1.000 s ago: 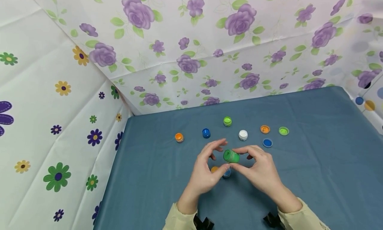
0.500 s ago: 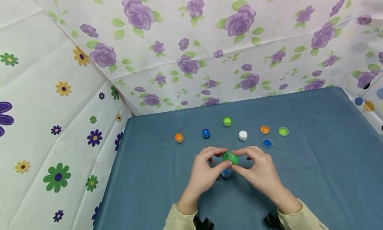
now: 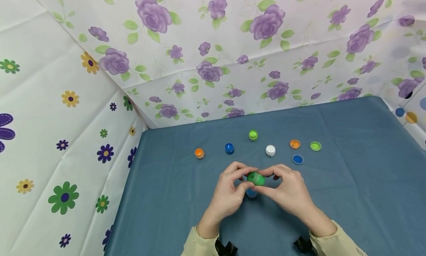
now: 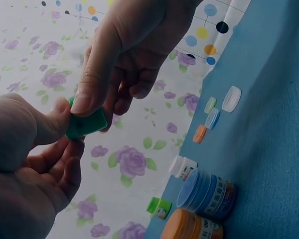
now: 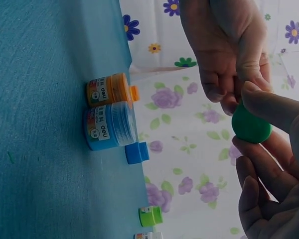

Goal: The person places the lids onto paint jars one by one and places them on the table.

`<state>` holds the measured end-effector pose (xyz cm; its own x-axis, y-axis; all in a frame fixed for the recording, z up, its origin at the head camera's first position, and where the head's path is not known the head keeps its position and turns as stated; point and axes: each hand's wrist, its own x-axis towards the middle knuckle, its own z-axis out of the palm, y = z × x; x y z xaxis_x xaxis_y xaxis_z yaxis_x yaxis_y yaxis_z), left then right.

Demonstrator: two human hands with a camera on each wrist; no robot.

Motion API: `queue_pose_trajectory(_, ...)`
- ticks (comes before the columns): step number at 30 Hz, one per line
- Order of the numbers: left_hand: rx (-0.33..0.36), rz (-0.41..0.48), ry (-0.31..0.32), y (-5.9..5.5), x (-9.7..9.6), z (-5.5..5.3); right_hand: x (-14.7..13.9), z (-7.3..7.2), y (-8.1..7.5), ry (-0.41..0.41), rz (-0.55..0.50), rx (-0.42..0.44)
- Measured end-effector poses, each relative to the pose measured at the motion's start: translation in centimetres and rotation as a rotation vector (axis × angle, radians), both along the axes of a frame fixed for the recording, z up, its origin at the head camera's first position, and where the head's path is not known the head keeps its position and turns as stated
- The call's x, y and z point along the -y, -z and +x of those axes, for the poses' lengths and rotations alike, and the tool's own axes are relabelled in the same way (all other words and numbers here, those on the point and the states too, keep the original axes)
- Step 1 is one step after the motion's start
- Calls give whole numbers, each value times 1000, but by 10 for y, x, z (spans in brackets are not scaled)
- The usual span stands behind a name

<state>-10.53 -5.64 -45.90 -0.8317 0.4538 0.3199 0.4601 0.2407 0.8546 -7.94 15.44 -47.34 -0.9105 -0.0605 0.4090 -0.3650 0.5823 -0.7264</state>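
Note:
Between both hands, up over the blue cloth, is a small green paint jar (image 3: 256, 178), tilted on its side. My left hand (image 3: 229, 191) pinches its lid end between thumb and fingers. From the other side, my right hand (image 3: 287, 189) pinches the base with thumb and fingertips. The jar's smooth green bottom (image 5: 251, 124) faces the right wrist camera. Below the hands stand a larger blue paint jar (image 4: 207, 194) and a larger orange paint jar (image 4: 192, 226), mostly hidden by the hands in the head view.
Small paint jars stand farther back: orange (image 3: 199, 153), dark blue (image 3: 229, 148), light green (image 3: 253, 135) and white (image 3: 270, 150). To their right lie an orange lid (image 3: 294, 144), a green lid (image 3: 315, 146) and a blue lid (image 3: 297, 159). A whitish lid (image 4: 232, 98) lies near them.
My left hand has closed in from beside the green jar and now pinches its lid end. The jar has come down slightly, still in my right hand.

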Motion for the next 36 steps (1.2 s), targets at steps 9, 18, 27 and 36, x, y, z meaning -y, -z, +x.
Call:
queue_pose_trajectory(9,-46,6,32,-1,-1,-1,-2,1,1,-3,-16,33)
queue_pose_trajectory(18,-76,70,-91,-1,4,-8,-11,2,1,4,-37,26)
queue_pose_trajectory(27,-34,239,-299,-5,23,-18,-27,7,7,1,37,96)
queue_pose_trajectory(36,-19,242,-379,-8,49,-19,-34,12,17,-39,75,155)
